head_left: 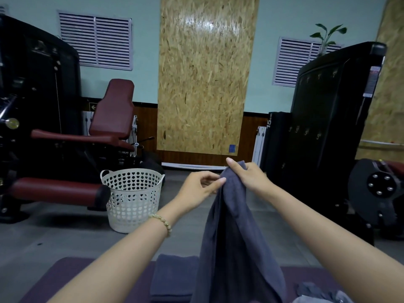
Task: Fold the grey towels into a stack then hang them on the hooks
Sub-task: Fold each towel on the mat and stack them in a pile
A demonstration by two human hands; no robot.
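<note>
A grey towel [236, 241] hangs lengthwise in front of me, held up by its top edge. My right hand [247, 174] grips the top of it. My left hand [201, 186] pinches the towel's left edge just below, with the fingertips on the cloth. A stack of folded grey towels [175, 276] lies on the purple mat [72, 274] under my arms. A crumpled grey towel [321, 291] lies at the lower right. Small hooks [306, 131] sit in rows on the black machine panel [328, 106] at the right.
A white perforated laundry basket [133, 197] stands on the floor to the left. A black gym machine with dark red pads [65, 136] fills the left side. Another machine with a round black part [380, 189] stands at the far right.
</note>
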